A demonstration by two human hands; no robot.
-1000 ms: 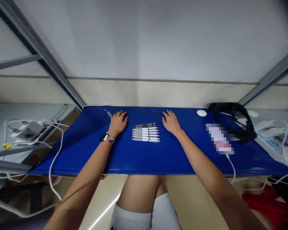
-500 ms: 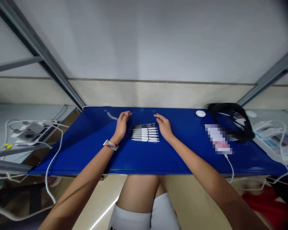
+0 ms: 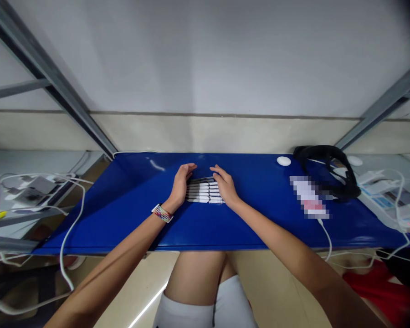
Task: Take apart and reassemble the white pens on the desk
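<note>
Several white and dark pens (image 3: pixel 203 191) lie side by side in a row on the blue table (image 3: pixel 205 228). At the row's left end is my left hand (image 3: pixel 183 184), palm turned inward, fingers stretched and curving over the far side; a patterned band circles that wrist. On the other end my right hand (image 3: pixel 224 184) covers the pen tips, its fingers extended and apart. Both hands are at the pens' ends, and neither has a pen lifted. Contact with the ends is partly hidden by the palms.
A white oval object (image 3: pixel 283 161) lies at the back right. Near it are a black looped strap (image 3: pixel 350 177) and a pixelated phone-like item (image 3: pixel 309 198) with a white cable. Power strips and cables are on both side surfaces. Metal posts flank the table.
Both hands have moved inward toward each other, now covering the ends of the pen row. The view has shifted slightly.
</note>
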